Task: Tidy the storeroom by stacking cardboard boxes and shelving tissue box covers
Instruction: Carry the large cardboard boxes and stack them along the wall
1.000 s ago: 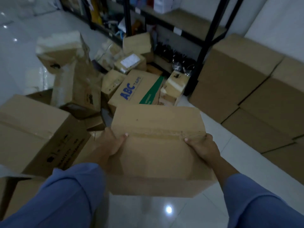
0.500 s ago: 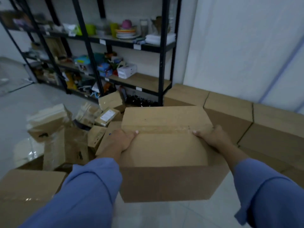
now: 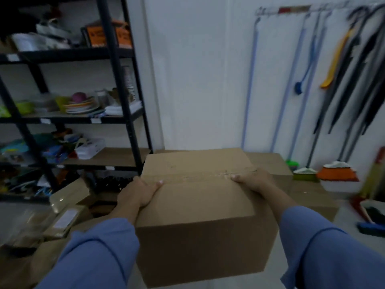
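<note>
The cardboard box [image 3: 198,215] is up off the floor, carried between two blue sleeves. The left hand [image 3: 137,192] grips its left edge, thumb flat by the taped top seam and fingers curled down the side. The right hand [image 3: 254,180] clamps the opposite edge. Just behind it, what look like more brown cartons [image 3: 308,195] sit against the white wall, blurred in the dim light. A black shelving rack [image 3: 116,80] stands left and brooms [image 3: 337,172] lean right.
</note>
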